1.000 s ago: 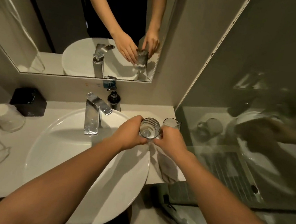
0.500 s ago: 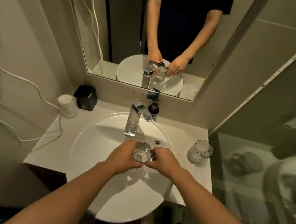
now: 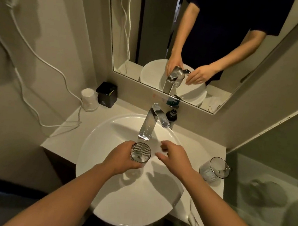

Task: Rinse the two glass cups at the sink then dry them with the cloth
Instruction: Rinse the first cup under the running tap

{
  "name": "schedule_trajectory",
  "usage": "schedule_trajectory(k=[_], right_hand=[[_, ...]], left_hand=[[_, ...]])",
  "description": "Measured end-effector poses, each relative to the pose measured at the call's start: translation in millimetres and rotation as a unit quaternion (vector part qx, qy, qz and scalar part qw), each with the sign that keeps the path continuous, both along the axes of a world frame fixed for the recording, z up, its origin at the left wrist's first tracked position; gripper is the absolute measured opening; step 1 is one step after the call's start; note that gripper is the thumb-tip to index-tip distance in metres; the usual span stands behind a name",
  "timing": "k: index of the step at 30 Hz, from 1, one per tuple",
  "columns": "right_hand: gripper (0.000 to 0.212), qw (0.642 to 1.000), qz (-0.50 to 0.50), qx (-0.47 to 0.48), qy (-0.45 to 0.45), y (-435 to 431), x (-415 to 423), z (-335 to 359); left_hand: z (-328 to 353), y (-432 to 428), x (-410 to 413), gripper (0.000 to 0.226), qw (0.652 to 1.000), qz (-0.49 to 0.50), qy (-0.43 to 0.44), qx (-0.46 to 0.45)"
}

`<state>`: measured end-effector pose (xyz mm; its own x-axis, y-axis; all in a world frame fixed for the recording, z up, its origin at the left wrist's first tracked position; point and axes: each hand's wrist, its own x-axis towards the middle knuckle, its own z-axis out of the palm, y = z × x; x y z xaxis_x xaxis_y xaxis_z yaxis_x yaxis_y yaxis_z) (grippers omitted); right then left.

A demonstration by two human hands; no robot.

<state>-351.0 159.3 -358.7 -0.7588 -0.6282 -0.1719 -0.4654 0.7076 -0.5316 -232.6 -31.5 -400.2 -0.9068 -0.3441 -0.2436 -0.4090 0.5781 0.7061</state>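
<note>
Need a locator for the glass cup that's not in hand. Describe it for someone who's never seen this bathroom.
Start at the white basin; on the counter strip to its right, beside the glass partition, sits the free glass cup. Unlike the ribbed cup that the left hand holds below the faucet, nothing touches it and it stands alone.
</note>
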Motion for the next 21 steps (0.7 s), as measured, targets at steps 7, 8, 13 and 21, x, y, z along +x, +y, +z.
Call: schedule_trajectory(k=[7,8,13,21], right_hand=[[0.038,0.963,0.095,-0.104,0.231,-13.7,-28.8,48.1],[0.037,0.959,0.112,-0.093,0.243,-18.5,-32.5,49.5],[0.039,0.938,0.148,-0.065,0.307,-29.1,-47.9,43.3],[0.024,0.922,0.161,-0.054,0.347,-42.5,-60.5,66.2]], left_hand=[[-1.7,-4.0,-3.8,0.069,0.999,0.032,-0.012,-0.009],[-1.6,-3.9,-4.6,0.069,0.999,0.035,-0.011,-0.007],[-1.3,-5.8,-7.4,0.072,0.999,0.037,-0.009,-0.011],[-3.7,-6.8,-5.7,0.07,0.999,0.044,-0.015,-0.013]])
